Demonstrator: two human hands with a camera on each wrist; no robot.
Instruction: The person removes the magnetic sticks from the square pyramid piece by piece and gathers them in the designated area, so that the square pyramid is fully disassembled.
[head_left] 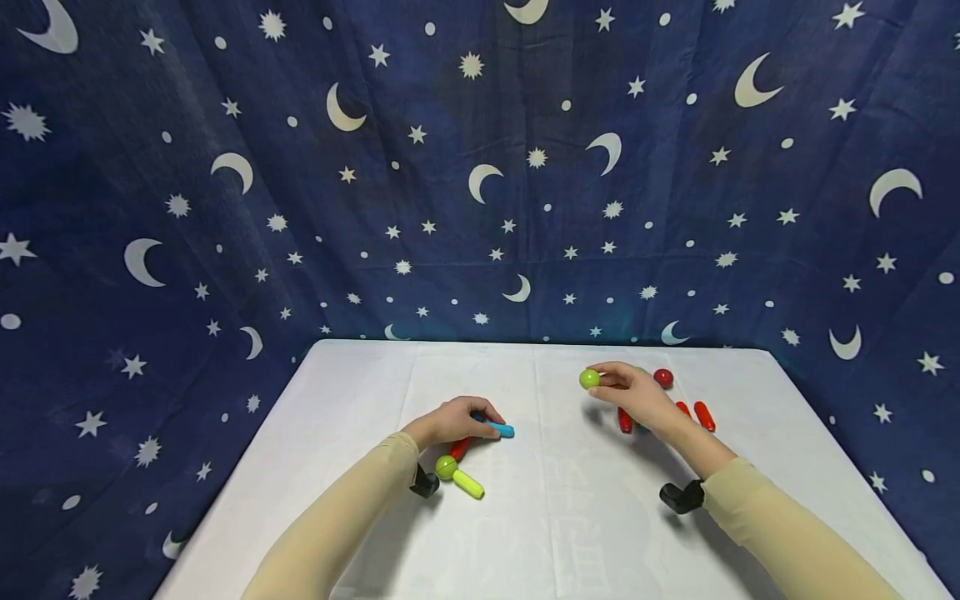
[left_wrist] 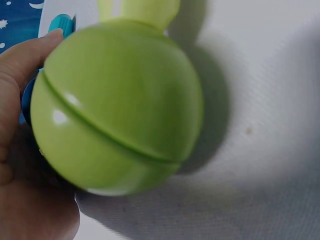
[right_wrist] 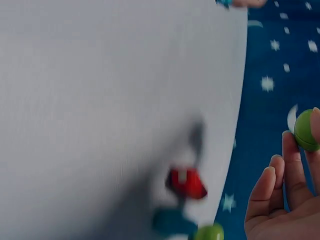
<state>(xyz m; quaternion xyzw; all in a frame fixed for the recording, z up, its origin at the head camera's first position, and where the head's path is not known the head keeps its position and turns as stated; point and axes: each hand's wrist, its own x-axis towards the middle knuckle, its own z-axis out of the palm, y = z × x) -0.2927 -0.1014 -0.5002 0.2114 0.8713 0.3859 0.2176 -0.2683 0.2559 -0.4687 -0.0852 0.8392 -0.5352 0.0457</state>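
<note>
in the head view, the left hand (head_left: 453, 419) holds a short bright-blue rod (head_left: 504, 431) over the white cloth-covered table (head_left: 517, 533), near a glossy green ball (head_left: 446, 467) touching a stubby yellow-green rod (head_left: 468, 484). the right hand (head_left: 636, 393) pinches a smooth lime-green ball (head_left: 589, 379) above the table, near a shiny red ball (head_left: 663, 378). in the left wrist view, the thumb (left_wrist: 30, 55) touches the bright-blue rod. in the right wrist view, fingertips (right_wrist: 289, 139) hold the lime-green ball.

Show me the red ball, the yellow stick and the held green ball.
Red ball (head_left: 663, 378): head view, middle of its surface.
Yellow stick (head_left: 468, 484): head view, halfway along its length.
Held green ball (head_left: 589, 379): head view, middle of its surface.
</note>
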